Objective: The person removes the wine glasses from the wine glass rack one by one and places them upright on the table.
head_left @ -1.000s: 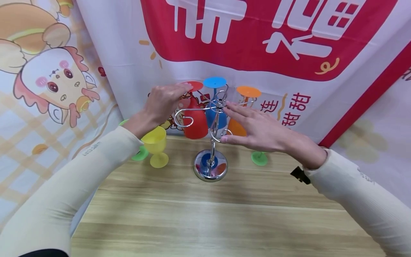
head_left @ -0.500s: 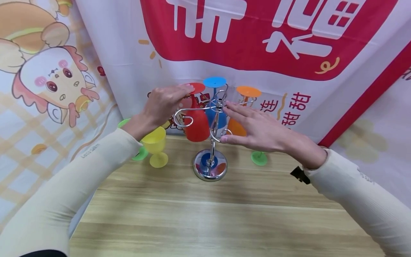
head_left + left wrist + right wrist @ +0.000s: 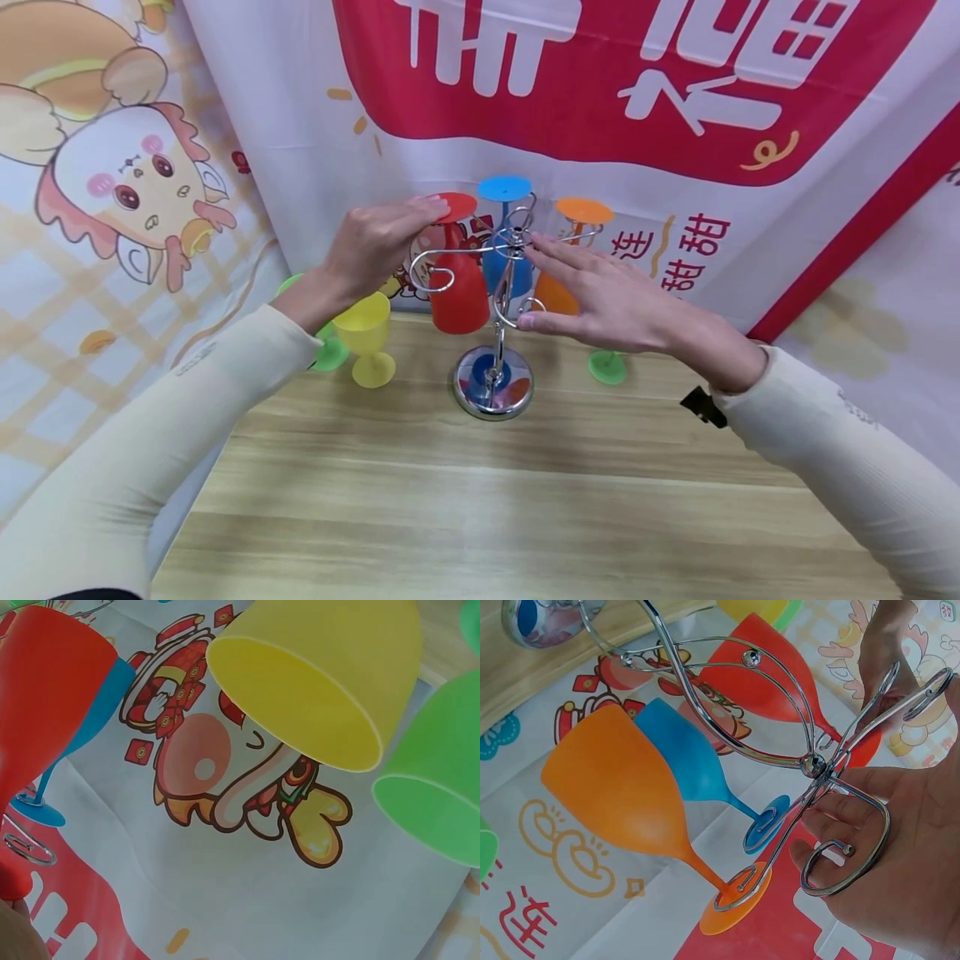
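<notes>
A chrome goblet stand (image 3: 492, 385) with curled wire hooks is upright on the table. My left hand (image 3: 375, 243) pinches the foot of an upside-down red goblet (image 3: 460, 292) at the stand's left rear. In the right wrist view, the red goblet's stem is close to a wire hook; whether the hook bears it I cannot tell. My right hand (image 3: 611, 302) rests with straight fingers against the stand's top, its thumb near a front hook. A blue goblet (image 3: 686, 754) and an orange goblet (image 3: 619, 787) hang upside down by their feet from other hooks.
Left of the stand, a yellow goblet (image 3: 363, 329) stands upright, with a green goblet (image 3: 330, 354) partly hidden behind my left forearm. Another green goblet's foot (image 3: 607, 367) shows below my right hand. A printed cloth (image 3: 300, 125) hangs close behind the stand.
The red goblet has shifted slightly right and toward me, along with my left fingers. My right hand has stayed at the stand's top.
</notes>
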A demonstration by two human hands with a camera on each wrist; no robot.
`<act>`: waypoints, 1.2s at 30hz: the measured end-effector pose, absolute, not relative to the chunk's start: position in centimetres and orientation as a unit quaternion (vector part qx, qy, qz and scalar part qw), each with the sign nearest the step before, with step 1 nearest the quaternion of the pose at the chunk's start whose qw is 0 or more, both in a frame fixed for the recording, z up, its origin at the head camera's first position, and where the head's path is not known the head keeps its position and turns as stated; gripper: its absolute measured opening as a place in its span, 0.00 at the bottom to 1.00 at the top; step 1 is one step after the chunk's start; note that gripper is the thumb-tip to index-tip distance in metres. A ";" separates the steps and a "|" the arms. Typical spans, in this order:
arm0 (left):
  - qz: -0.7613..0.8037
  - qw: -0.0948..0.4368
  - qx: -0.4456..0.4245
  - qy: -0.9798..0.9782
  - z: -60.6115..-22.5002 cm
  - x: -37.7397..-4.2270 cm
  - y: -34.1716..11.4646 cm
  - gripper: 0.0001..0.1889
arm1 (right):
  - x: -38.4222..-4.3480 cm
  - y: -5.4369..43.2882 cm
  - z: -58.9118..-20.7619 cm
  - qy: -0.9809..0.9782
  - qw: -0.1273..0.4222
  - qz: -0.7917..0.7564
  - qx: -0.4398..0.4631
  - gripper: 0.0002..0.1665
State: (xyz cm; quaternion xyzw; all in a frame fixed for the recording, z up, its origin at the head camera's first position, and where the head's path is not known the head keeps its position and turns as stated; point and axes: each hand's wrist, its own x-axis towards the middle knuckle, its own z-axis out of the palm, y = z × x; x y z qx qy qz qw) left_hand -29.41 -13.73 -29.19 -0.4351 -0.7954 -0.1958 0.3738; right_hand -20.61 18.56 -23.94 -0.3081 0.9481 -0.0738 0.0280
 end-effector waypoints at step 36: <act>-0.290 0.391 -0.294 -0.822 -36.0 -21.0 -21.3 0.18 | -20.6 18.5 -23.7 0.950 0.030 -0.076 -0.302 0.55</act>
